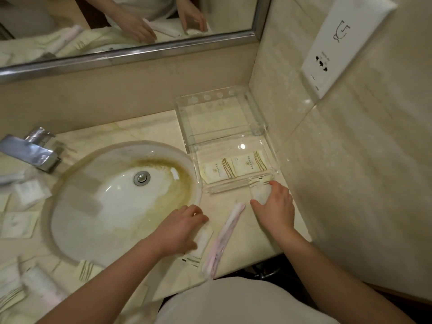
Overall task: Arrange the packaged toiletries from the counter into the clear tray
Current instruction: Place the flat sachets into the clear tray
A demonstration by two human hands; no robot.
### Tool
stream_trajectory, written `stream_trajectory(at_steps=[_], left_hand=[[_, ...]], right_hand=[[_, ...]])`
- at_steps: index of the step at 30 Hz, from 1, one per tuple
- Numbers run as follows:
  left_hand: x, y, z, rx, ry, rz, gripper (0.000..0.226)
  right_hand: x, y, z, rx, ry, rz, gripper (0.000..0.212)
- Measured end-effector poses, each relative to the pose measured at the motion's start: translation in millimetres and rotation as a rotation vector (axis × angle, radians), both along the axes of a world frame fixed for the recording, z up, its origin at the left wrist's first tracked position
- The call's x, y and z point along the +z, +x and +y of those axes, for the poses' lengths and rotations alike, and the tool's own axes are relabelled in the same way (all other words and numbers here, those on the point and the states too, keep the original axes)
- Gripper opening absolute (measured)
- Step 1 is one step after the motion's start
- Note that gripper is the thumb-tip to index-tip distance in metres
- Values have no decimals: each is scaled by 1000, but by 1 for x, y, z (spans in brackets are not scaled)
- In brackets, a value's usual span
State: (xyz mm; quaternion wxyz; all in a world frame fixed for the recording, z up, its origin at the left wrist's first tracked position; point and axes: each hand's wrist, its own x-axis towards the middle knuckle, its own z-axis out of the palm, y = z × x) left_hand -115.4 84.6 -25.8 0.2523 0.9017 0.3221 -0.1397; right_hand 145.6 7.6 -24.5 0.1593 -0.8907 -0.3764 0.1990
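Observation:
The clear tray (273, 157) stands in the counter's back right corner. Two cream sachets (233, 167) lie flat in its front compartment. My right hand (275, 206) is closed around a clear-wrapped white packet (260, 191) right at the tray's front rim. My left hand (182, 226) rests on another cream packet (203, 239) on the counter beside the sink. Between my hands lies a long pink wrapped toothbrush (224, 237), untouched.
A round stained sink (121, 199) fills the middle, with a chrome tap (30, 150) at the left. Several more packets (25, 206) lie scattered along the left and front counter. A mirror (117, 26) and a wall socket panel (336, 47) sit behind and to the right.

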Motion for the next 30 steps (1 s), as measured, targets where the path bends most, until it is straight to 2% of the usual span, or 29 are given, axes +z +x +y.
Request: stream_trajectory(at_steps=[3,6,8,10,11,14,18,20,23,26,28,30], left_hand=[[-2,3,-2,19,27,37,69],[-1,8,0,41,9,54,49],[-1,5,-1,84,-36,15,38],[3,-3,0,220,-130,-126,28],[9,-7,1,311,-187,-223,28],[42,-15,6,608,-319,-495,44],[81,-10,8,867,-600,-760,33],[89,-3,7,914,-607,-799,38],[95,7,3,875,-615,-806,44],[96,12,3,884,-692,-843,45],[96,12,4,890,-757,-881,37],[95,14,6,896,-692,-870,26]], right_hand=[[-4,-1,1,24,-31,-8,85],[-5,-2,-1,-7,-24,-13,81],[-2,-2,-4,-48,37,73,61],[4,-1,-7,-38,154,172,32],[7,-1,-8,-26,222,220,27],[20,-2,-9,-28,404,340,41],[34,-8,-2,-36,598,523,40],[42,-12,1,-36,638,582,43],[49,-14,3,-49,654,660,54],[49,-10,5,-73,665,661,59],[50,-7,6,-58,672,637,55],[51,-6,6,-52,672,656,48]])
